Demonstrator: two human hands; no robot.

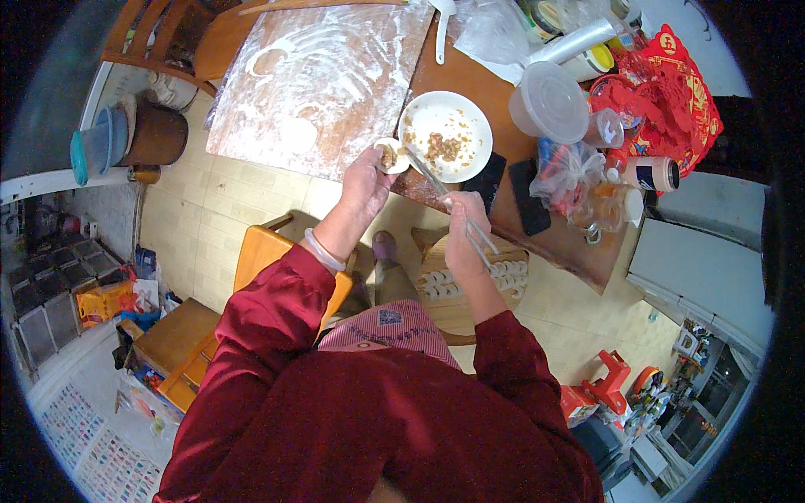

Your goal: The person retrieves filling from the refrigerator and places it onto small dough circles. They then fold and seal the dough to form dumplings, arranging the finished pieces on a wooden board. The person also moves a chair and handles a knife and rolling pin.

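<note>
My left hand (366, 183), with a pale bangle at its wrist, holds a round dumpling wrapper (401, 165) by the left rim of the bowl. A bit of brown filling (388, 156) lies on that wrapper. In my right hand (467, 233) is a pair of chopsticks (431, 178), whose tips reach to the wrapper's right edge. The white bowl (457, 102) carries more chunky filling (444, 147) at its bottom. On the floured board (352, 42) to the left lies another flat wrapper (299, 134).
Two dark flat objects, one a phone-like slab (528, 199), lie right of the bowl. Plastic tubs (549, 101), bags and jars crowd the table's right side. Below the table edge, a round wooden board (444, 314) bears rows of shaped dumplings (470, 281). A wooden chair (264, 256) stands left.
</note>
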